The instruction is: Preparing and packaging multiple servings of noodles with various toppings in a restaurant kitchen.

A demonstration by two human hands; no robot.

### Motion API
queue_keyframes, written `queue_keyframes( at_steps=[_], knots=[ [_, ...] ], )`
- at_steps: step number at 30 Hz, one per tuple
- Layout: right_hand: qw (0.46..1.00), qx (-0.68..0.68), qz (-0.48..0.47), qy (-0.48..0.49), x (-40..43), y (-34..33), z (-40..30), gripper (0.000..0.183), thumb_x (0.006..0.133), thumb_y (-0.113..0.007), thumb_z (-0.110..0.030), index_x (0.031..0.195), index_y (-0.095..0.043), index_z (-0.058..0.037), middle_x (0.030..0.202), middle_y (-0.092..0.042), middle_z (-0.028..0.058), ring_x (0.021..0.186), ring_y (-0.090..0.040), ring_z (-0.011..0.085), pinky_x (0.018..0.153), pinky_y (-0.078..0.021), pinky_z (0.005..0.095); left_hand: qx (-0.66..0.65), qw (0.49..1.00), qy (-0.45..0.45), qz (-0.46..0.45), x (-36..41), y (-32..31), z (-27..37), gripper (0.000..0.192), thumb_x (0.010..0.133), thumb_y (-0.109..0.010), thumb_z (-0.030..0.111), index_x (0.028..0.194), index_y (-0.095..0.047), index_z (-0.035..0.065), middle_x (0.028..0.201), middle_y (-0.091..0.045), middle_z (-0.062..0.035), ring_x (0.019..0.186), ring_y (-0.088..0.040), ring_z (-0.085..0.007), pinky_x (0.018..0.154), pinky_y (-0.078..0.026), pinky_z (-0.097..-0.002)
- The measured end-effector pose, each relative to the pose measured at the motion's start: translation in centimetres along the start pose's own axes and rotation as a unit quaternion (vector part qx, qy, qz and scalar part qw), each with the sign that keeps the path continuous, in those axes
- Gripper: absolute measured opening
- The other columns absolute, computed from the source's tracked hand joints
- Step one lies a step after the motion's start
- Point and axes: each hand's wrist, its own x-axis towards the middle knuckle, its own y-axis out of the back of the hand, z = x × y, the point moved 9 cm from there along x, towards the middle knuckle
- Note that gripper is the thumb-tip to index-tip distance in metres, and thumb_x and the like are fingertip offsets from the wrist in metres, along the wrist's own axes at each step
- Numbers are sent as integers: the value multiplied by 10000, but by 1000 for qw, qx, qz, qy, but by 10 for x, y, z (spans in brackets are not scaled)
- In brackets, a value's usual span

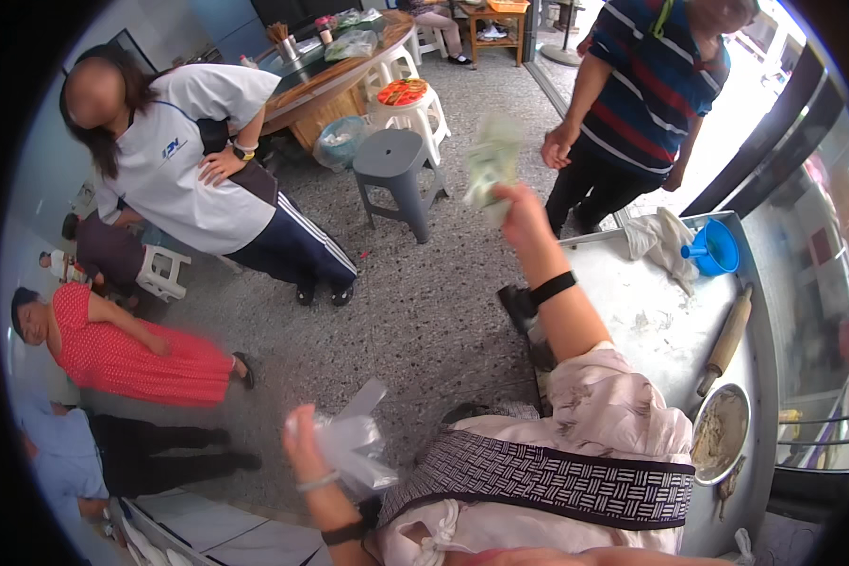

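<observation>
My right hand (pixel 523 216) is stretched out over the floor, gripping blurred greenish banknotes (pixel 494 166). Beyond them, at the upper right, stands a person in a striped shirt (pixel 651 92), one hand hanging near the notes but apart from them. Lower left, my left hand (pixel 304 442) has thin clear plastic bags (pixel 361 442) in its grip. The bags hang to the right of its fingers; whether they contain anything I cannot tell. I wear a pale garment with a patterned apron band (pixel 559 477) across it.
On the metal worktable (pixel 608 283) at right lie a cloth (pixel 658 240), a blue plastic dipper (pixel 718 247), a wooden rolling pin (pixel 729 339) and a metal bowl of dough (pixel 714 439). A grey stool (pixel 393 159) stands ahead. Several people are at left, one in white (pixel 191 163), another in red (pixel 141 354).
</observation>
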Motion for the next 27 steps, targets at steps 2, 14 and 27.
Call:
queue_keyframes(
  at_steps=[2,14,27],
  knots=[
    [997,-14,47,61,15,45,-45,338,734,-513,4,1069,-483,37,1008,-565,123,922,-571,253,847,-453,344,-9,999,39,32,-9,29,-19,188,783,-591,204,872,-588,39,782,-537,-9,728,-490,-109,674,-406,-259],
    [960,-61,222,162,83,148,-96,213,756,-630,-150,937,-570,-56,820,-592,64,684,-595,205,547,-481,319,-164,953,141,213,-25,155,-109,218,763,-585,260,891,-554,85,779,-519,-38,706,-530,-166,620,-461,-321],
    [990,-107,62,63,106,125,-79,315,809,-574,-412,870,-583,-103,760,-579,11,626,-547,103,532,-414,219,-286,914,9,286,-83,141,-46,426,882,-439,432,891,-555,22,819,-585,-91,734,-572,-184,666,-473,-317]
  ],
)
